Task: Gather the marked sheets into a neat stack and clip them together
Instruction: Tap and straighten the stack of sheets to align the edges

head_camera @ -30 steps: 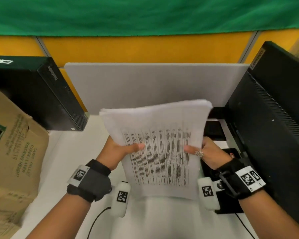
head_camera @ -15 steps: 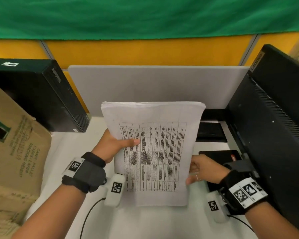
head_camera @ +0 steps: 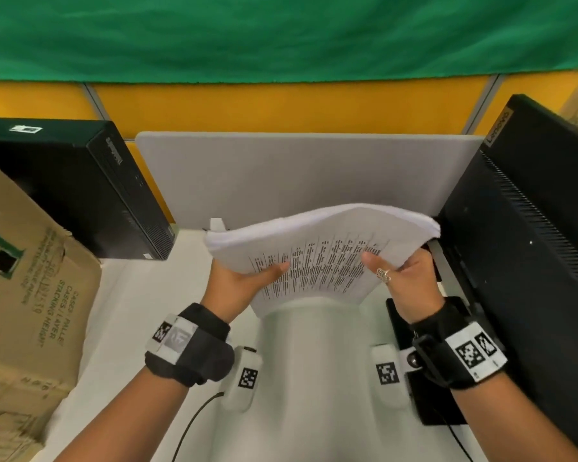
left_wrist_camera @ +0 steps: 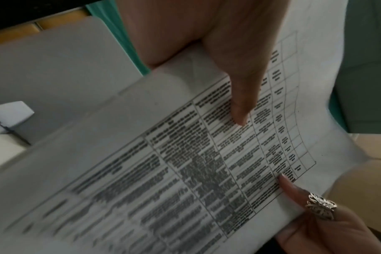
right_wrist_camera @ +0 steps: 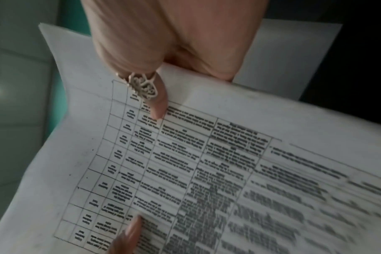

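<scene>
One stack of sheets (head_camera: 327, 248), held above worktop (head_camera: 121, 315). Two hands: left hand (head_camera: 237, 281) pinches 9 o'clock edge, right hand (head_camera: 404, 278) pinches 3 o'clock edge.

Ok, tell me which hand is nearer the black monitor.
Right. The right hand grips the stack of sheets on the side beside the black monitor; the left hand grips the stack's far side.

An office cubicle: desk divider (head_camera: 301, 175), monitor (head_camera: 528, 248), desktop computer (head_camera: 80, 188).
</scene>
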Action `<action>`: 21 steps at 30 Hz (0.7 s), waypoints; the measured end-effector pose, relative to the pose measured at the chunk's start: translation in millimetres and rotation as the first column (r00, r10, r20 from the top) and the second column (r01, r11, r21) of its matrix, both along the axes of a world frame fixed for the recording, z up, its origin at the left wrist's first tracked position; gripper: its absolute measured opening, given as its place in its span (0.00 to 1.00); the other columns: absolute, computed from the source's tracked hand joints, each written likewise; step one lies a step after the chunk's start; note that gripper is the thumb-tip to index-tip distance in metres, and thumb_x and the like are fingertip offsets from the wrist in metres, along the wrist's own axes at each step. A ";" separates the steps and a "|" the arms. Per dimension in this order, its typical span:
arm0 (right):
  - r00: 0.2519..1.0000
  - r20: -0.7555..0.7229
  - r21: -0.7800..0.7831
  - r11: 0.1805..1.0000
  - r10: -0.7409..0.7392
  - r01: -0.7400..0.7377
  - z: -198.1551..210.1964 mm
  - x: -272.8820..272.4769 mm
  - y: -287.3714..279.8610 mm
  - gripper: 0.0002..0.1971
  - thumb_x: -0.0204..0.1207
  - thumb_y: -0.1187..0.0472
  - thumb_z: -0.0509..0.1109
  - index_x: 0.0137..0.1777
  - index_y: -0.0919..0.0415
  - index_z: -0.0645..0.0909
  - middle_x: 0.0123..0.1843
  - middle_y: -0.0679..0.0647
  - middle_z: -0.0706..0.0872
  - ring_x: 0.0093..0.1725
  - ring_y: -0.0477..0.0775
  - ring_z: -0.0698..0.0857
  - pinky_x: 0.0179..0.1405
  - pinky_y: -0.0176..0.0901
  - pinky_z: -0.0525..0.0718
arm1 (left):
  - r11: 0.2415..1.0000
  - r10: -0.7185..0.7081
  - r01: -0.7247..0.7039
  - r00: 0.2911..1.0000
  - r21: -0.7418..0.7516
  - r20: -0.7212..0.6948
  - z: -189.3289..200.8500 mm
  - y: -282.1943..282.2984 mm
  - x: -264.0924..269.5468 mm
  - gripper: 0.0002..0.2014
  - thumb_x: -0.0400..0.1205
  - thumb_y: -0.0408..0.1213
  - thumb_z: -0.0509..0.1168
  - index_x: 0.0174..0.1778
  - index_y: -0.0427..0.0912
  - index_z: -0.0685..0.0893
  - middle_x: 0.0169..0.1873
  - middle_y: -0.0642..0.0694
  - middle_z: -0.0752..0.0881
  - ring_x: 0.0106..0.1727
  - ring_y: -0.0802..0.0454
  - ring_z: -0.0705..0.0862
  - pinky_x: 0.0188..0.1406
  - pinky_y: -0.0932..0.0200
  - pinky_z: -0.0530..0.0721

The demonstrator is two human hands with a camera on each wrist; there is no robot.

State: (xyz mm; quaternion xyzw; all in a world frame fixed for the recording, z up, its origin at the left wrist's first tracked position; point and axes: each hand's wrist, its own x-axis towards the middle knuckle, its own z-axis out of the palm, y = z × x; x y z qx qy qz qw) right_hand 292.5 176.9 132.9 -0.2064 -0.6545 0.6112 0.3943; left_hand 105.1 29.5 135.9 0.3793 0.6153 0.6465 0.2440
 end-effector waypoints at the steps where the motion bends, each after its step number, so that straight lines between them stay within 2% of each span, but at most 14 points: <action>1: 1.000 -0.012 -0.017 1.000 -0.003 0.003 -6.1 2.4 -1.9 0.19 0.66 0.69 0.73 0.43 0.40 0.86 0.44 0.39 0.92 0.50 0.44 0.89 0.48 0.40 0.88 | 1.000 0.005 -0.005 1.000 -0.006 0.008 -5.2 -0.1 0.4 0.20 0.65 0.28 0.77 0.51 0.46 0.84 0.47 0.50 0.89 0.47 0.59 0.89 0.42 0.63 0.89; 2: 1.000 -0.008 -0.040 0.999 0.008 -0.009 -10.8 4.8 -3.0 0.17 0.62 0.65 0.76 0.45 0.41 0.85 0.45 0.42 0.92 0.51 0.47 0.89 0.48 0.42 0.89 | 1.000 -0.010 0.010 1.000 -0.029 0.004 -10.4 -0.2 -0.3 0.19 0.65 0.28 0.77 0.50 0.47 0.84 0.47 0.50 0.89 0.47 0.59 0.89 0.41 0.64 0.89; 3: 0.999 0.013 -0.074 0.996 0.040 -0.039 -18.5 7.7 -1.4 0.19 0.57 0.60 0.79 0.48 0.42 0.84 0.47 0.46 0.92 0.53 0.50 0.88 0.49 0.44 0.89 | 0.996 -0.047 0.046 0.999 -0.072 -0.004 -15.5 -0.3 -2.0 0.19 0.65 0.29 0.77 0.49 0.50 0.84 0.47 0.52 0.89 0.48 0.59 0.89 0.41 0.65 0.88; 5: 0.991 0.068 -0.157 0.982 0.116 -0.104 -33.1 11.9 4.1 0.27 0.50 0.58 0.82 0.52 0.43 0.83 0.49 0.49 0.91 0.55 0.51 0.88 0.49 0.43 0.88 | 0.970 -0.157 0.154 0.988 -0.187 -0.006 -25.5 0.1 -4.4 0.21 0.65 0.29 0.77 0.49 0.54 0.84 0.45 0.56 0.90 0.49 0.60 0.89 0.40 0.66 0.88; 6: 0.985 0.096 -0.202 0.972 0.141 -0.119 -40.4 12.6 6.1 0.29 0.47 0.55 0.84 0.52 0.45 0.83 0.49 0.49 0.92 0.55 0.51 0.88 0.50 0.45 0.88 | 0.954 -0.198 0.195 0.980 -0.228 0.011 -31.0 0.4 -4.7 0.21 0.66 0.28 0.77 0.49 0.54 0.84 0.43 0.57 0.90 0.49 0.61 0.89 0.40 0.67 0.87; 8: 0.968 0.191 -0.268 0.957 0.164 -0.110 -52.2 10.8 9.8 0.35 0.36 0.45 0.86 0.49 0.49 0.84 0.47 0.50 0.92 0.54 0.54 0.88 0.55 0.55 0.86 | 0.940 -0.205 0.209 0.978 -0.268 0.044 -40.0 1.6 -4.4 0.20 0.67 0.27 0.77 0.50 0.51 0.84 0.41 0.58 0.91 0.47 0.58 0.89 0.39 0.69 0.86; 10: 0.950 0.272 -0.247 0.966 0.150 -0.082 -53.1 7.7 11.3 0.38 0.30 0.38 0.84 0.45 0.50 0.85 0.45 0.50 0.92 0.53 0.56 0.88 0.57 0.60 0.84 | 0.944 -0.181 0.186 0.983 -0.271 0.042 -40.8 2.5 -4.2 0.19 0.67 0.27 0.76 0.50 0.49 0.84 0.43 0.57 0.90 0.47 0.58 0.88 0.37 0.71 0.86; 13: 0.952 0.260 -0.168 0.978 0.164 -0.123 -44.2 7.8 14.7 0.36 0.34 0.37 0.83 0.45 0.49 0.84 0.45 0.50 0.92 0.53 0.54 0.89 0.52 0.54 0.88 | 0.955 -0.197 0.201 0.980 -0.220 0.042 -35.2 1.7 -6.2 0.20 0.67 0.25 0.76 0.49 0.52 0.84 0.39 0.62 0.91 0.47 0.61 0.89 0.38 0.69 0.86; 16: 0.950 0.244 -0.177 0.972 0.195 -0.154 -42.4 8.4 16.9 0.32 0.36 0.38 0.84 0.44 0.46 0.85 0.46 0.47 0.92 0.53 0.53 0.89 0.50 0.51 0.89 | 0.948 -0.222 0.224 0.974 -0.226 0.033 -32.6 1.7 -4.6 0.21 0.68 0.24 0.75 0.48 0.53 0.83 0.38 0.67 0.91 0.47 0.65 0.88 0.38 0.70 0.86; 19: 0.951 0.253 -0.150 0.979 0.176 -0.141 -49.0 7.4 14.7 0.33 0.41 0.40 0.84 0.48 0.51 0.84 0.50 0.56 0.91 0.55 0.57 0.88 0.54 0.59 0.86 | 0.944 -0.214 0.216 0.976 -0.248 0.034 -39.1 2.1 -1.9 0.20 0.68 0.26 0.75 0.48 0.54 0.82 0.40 0.59 0.90 0.46 0.63 0.89 0.38 0.70 0.86; 21: 0.955 0.253 -0.138 0.983 0.156 -0.124 -49.7 9.6 14.0 0.33 0.41 0.41 0.84 0.49 0.52 0.84 0.50 0.56 0.91 0.54 0.56 0.88 0.53 0.57 0.86 | 0.943 -0.217 0.221 0.975 -0.248 0.044 -38.5 1.0 -0.4 0.20 0.69 0.26 0.75 0.49 0.54 0.83 0.44 0.58 0.88 0.46 0.65 0.88 0.38 0.69 0.87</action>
